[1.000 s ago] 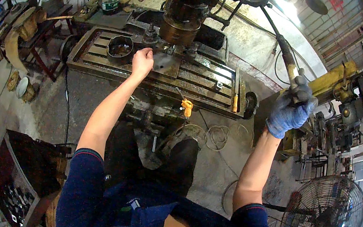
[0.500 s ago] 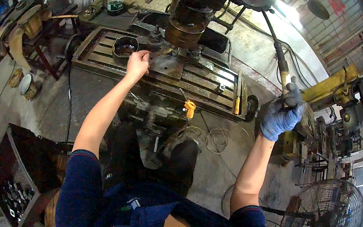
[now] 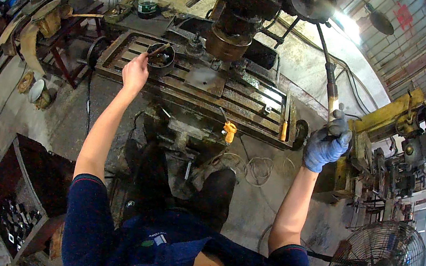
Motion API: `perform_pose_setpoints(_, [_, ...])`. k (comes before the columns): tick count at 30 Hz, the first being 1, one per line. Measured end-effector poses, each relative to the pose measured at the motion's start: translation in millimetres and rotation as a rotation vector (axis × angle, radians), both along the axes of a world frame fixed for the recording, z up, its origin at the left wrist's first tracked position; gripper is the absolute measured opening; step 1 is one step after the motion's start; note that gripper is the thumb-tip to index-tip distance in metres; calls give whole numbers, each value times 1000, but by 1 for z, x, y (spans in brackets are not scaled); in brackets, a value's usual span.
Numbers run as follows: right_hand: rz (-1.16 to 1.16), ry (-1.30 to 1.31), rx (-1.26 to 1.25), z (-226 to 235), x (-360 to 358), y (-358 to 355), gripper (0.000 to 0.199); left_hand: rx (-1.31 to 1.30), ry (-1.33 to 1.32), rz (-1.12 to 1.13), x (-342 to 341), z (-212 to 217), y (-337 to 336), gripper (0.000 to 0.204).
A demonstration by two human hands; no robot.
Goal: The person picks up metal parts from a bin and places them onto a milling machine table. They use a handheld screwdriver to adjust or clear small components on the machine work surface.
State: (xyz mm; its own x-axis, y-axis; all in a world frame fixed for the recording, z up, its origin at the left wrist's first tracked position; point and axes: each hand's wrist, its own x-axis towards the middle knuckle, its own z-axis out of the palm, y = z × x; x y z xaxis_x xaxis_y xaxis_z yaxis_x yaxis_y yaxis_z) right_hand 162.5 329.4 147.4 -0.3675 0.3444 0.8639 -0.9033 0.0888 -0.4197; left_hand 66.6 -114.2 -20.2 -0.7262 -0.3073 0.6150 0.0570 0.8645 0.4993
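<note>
My bare left hand (image 3: 135, 73) is closed around the thin handle of a small brush (image 3: 159, 50). The brush lies slanted over the mouth of a round dark pot (image 3: 164, 69), which stands on the slotted machine table (image 3: 123, 71). What the pot holds is dark and hard to make out. Out to the right, my right hand (image 3: 327, 144) in a blue-grey glove grips the pale lower end of a long lever (image 3: 330, 87) that hangs from the machine head (image 3: 247, 7). Below the dark spindle (image 3: 227, 43) a flat plate (image 3: 205, 80) rests on the table.
A yellow air blow gun (image 3: 229, 131) hangs at the table's front edge. On the table's right end is a yellow-handled tool (image 3: 284, 131). A large fan (image 3: 377, 265) stands at lower right, a metal bin (image 3: 23, 204) at lower left. Cable coils (image 3: 258, 170) lie on the floor.
My left hand has moved left from beside the spindle to the pot, bringing the brush over its mouth. My right hand still grips the lever. The whole view has shifted slightly.
</note>
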Motion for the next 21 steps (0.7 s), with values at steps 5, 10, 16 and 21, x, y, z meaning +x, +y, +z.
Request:
perform_pose_setpoints(5, [58, -8, 44, 0, 0, 7, 39, -50, 21, -42, 11, -7, 9, 22])
perform_pose_setpoints(10, [34, -19, -30, 10, 3, 1, 40, -72, 123, -40, 12, -6, 3, 23])
perform_pose_setpoints(16, [17, 57, 7, 20, -1, 5, 40, -166, -11, -3, 5, -8, 2, 27])
perform_pose_setpoints(21, [67, 85, 22, 30, 0, 3, 38, -201, -232, -35, 18, -9, 4, 34])
